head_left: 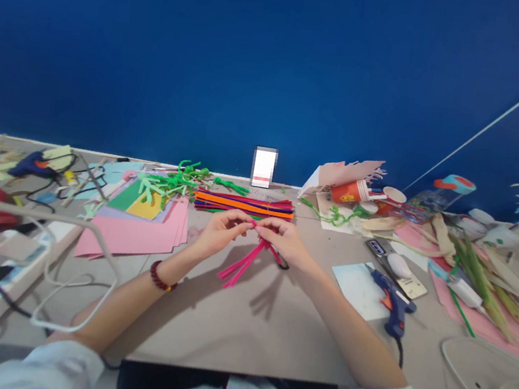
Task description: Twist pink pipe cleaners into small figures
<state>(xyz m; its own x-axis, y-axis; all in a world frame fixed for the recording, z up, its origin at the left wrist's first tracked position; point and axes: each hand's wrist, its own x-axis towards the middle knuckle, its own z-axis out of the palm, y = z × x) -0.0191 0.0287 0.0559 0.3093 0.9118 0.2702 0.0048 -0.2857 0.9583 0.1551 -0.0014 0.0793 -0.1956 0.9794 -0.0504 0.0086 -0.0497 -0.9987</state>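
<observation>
My left hand (221, 231) and my right hand (284, 241) meet above the middle of the table, both pinched on a bunch of pink pipe cleaners (243, 263). The loose pink ends hang down toward me and to the left. A dark loop shows just under my right hand's fingers. A red bead bracelet (160, 277) is on my left wrist. Just beyond my hands lies a flat bundle of multicoloured pipe cleaners (244, 204).
Coloured paper sheets (137, 228) and green pipe-cleaner shapes (178, 182) lie at left. A blue glue gun (392, 303) and white card sit at right, with paper cups (357, 193), scraps and dried leaves beyond. Power strips and cables (10, 261) crowd the left edge.
</observation>
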